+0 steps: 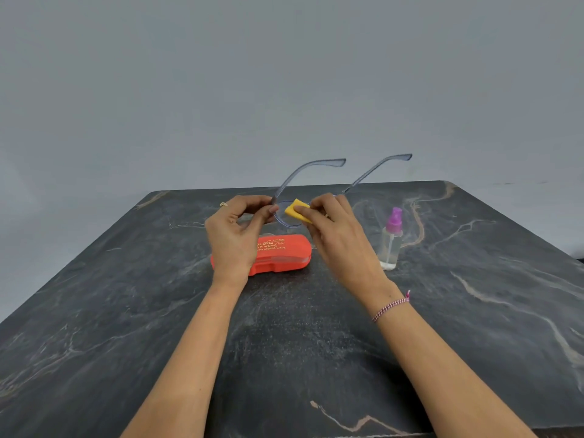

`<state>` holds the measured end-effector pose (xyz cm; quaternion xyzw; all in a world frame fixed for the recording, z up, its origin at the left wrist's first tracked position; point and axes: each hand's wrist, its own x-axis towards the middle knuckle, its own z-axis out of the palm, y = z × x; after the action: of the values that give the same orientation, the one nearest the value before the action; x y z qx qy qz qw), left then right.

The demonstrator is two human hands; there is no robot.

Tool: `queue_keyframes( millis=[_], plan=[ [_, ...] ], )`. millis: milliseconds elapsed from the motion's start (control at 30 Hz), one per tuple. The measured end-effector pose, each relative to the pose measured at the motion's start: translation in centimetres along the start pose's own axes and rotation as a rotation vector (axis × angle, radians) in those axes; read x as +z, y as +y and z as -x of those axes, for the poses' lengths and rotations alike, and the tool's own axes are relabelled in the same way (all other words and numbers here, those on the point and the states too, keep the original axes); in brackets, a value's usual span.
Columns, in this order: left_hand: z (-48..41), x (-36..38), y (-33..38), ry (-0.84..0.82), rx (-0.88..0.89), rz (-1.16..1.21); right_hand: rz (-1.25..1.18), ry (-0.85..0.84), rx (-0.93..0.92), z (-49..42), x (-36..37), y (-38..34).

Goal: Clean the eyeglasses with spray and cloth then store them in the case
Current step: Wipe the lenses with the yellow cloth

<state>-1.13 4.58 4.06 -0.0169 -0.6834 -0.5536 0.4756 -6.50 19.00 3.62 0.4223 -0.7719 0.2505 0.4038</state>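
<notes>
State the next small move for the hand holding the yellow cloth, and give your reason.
Probably rub the yellow cloth across the lens: the right hand pinches it against that lens while the left hand grips the eyeglasses, and the red case lies closed.

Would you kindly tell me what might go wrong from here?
The left hand pinches the eyeglasses near one hinge only, so pressure from the yellow cloth in the right hand might twist the frame. The spray bottle stands upright near the right hand and could be knocked over.
</notes>
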Motion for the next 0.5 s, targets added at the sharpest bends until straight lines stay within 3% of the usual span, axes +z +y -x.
queue_keyframes(
  millis=[200, 500],
  plan=[
    [0.12, -0.03, 0.22, 0.009, 0.05, -0.037, -0.086, -0.064, -0.01, 0.25, 0.86, -0.82],
    [0.33, 0.12, 0.02, -0.006, 0.145, -0.132, -0.076, -0.018, 0.064, 0.13, 0.89, -0.93]
  ],
)
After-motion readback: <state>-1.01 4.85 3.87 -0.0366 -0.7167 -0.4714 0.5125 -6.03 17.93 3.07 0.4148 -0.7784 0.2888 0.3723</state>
